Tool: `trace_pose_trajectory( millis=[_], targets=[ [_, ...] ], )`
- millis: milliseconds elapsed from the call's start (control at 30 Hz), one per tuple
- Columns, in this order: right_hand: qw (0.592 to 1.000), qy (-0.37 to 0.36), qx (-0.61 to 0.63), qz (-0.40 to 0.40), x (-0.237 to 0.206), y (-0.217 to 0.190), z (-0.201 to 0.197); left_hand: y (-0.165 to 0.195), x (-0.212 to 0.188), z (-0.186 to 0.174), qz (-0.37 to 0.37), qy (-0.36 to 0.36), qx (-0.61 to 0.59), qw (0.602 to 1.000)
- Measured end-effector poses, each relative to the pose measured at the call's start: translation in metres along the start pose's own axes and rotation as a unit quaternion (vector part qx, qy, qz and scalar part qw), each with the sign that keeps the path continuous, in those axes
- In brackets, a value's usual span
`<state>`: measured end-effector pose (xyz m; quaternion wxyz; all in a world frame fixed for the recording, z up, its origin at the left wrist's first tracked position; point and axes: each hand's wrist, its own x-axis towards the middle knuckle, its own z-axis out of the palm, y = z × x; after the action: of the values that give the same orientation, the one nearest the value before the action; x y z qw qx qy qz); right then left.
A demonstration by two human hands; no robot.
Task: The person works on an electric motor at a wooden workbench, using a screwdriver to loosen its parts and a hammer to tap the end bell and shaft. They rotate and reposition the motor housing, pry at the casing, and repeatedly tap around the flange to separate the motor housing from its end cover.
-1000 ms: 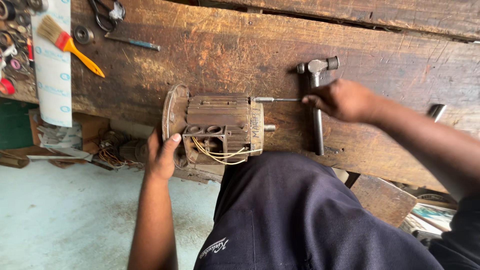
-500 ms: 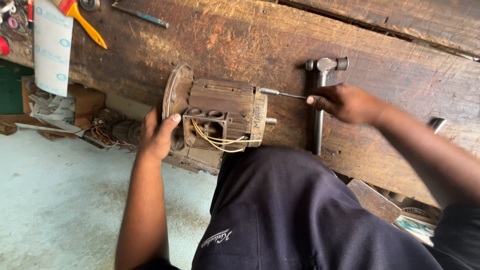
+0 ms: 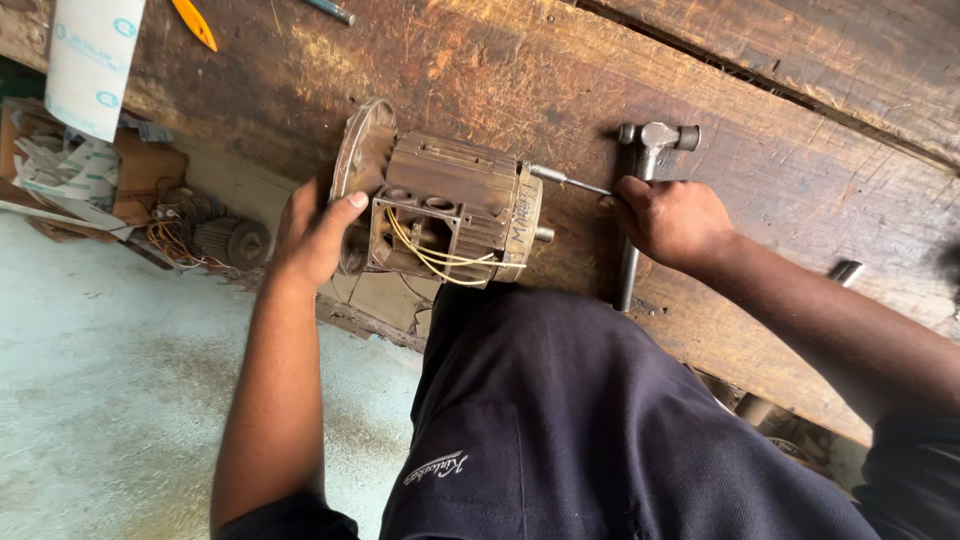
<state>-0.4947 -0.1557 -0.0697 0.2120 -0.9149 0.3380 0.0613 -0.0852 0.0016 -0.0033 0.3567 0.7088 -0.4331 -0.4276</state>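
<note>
Rusty electric motor housing (image 3: 445, 205) lying on its side at the near edge of the scarred wooden worktop (image 3: 560, 60), yellow wires (image 3: 430, 255) spilling from its open terminal box. Left hand (image 3: 318, 232) cupped against the round end cover (image 3: 362, 160), fingers curled on the rim, thumb across the front. Right hand (image 3: 672, 218) closed around a thin metal rod (image 3: 570, 180) entering the housing's end. Steel hammer (image 3: 640, 200) flat on the worktop just beneath that hand.
</note>
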Motion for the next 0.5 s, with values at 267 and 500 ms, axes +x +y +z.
trace_pose_trajectory(
  millis=[267, 500],
  targets=[
    [0.993, 0.078, -0.086, 0.020, -0.003, -0.003, 0.012, -0.001, 0.000, 0.003, -0.004, 0.004, 0.011, 1.000],
    [0.972, -0.035, 0.226, -0.050, 0.004, 0.034, -0.004, 0.002, 0.005, 0.002, 0.013, 0.011, -0.010, 1.000]
  ],
)
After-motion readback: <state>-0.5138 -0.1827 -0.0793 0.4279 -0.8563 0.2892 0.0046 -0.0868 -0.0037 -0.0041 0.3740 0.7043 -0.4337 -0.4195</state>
